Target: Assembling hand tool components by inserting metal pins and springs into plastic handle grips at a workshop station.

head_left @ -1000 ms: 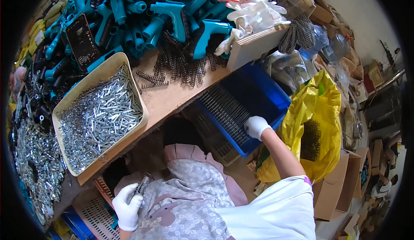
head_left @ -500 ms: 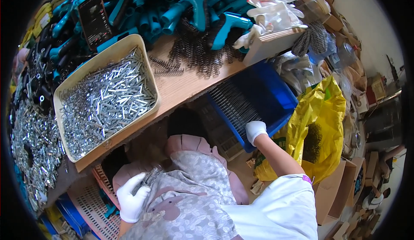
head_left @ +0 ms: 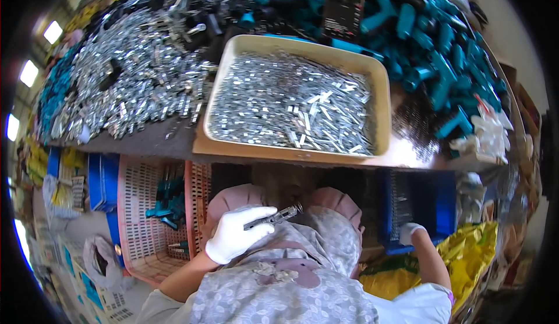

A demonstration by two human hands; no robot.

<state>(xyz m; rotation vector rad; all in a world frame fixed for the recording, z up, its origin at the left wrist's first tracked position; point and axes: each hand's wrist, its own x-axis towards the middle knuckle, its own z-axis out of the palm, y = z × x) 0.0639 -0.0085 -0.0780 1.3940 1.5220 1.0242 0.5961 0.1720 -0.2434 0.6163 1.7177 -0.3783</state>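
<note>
My left hand (head_left: 241, 233), in a white glove, is closed on a slim dark metal part (head_left: 278, 215) above my lap. A small coil shows at the part's far tip. My right hand (head_left: 411, 233), gloved too, reaches into the near end of a blue bin (head_left: 445, 204) low on the right. Its fingers are hidden, so I cannot tell whether they hold anything. Inside that bin lie rows of thin metal pieces (head_left: 402, 199). On the table, ahead of my lap, stands a cream tray (head_left: 381, 111) full of small silvery metal parts (head_left: 308, 111).
Loose silvery parts (head_left: 140, 79) are heaped at the table's left. Teal tool housings (head_left: 442, 79) pile up at right, near a phone (head_left: 343, 9) and dark springs (head_left: 416, 123). Below are a pink basket (head_left: 137, 225) holding teal pieces and a yellow bag (head_left: 466, 254).
The whole view has swung left, so the tray sits central and the pink basket shows more. My left hand still holds the part, now more plainly seen. My right hand remains at the blue bin.
</note>
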